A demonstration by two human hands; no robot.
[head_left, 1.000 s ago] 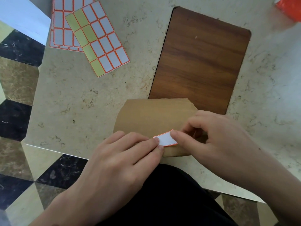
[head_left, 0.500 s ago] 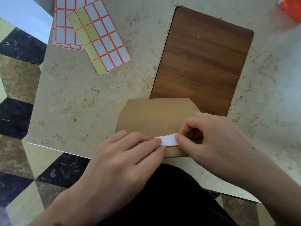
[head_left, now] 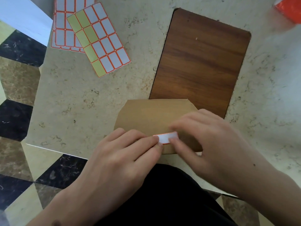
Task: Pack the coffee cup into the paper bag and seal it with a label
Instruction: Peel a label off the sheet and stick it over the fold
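Observation:
A brown paper bag (head_left: 151, 115) stands at the near edge of the table, its top folded over toward me. A white label with an orange border (head_left: 167, 138) lies flat across the folded flap. My left hand (head_left: 123, 154) presses its fingertips on the label's left end and on the bag. My right hand (head_left: 210, 144) has its fingers spread, one fingertip on the label's lower right edge. The coffee cup is not visible; I cannot tell whether it is inside the bag.
Two sheets of orange-bordered labels (head_left: 99, 38) lie at the far left of the beige table (head_left: 73, 103). A dark wooden board (head_left: 200, 62) lies behind the bag. An orange object (head_left: 290, 7) sits at the far right corner. Tiled floor (head_left: 14, 88) shows to the left.
The label was curled up between my fingers; now it lies flat on the flap. My right hand has loosened its pinch and spread its fingers over the label.

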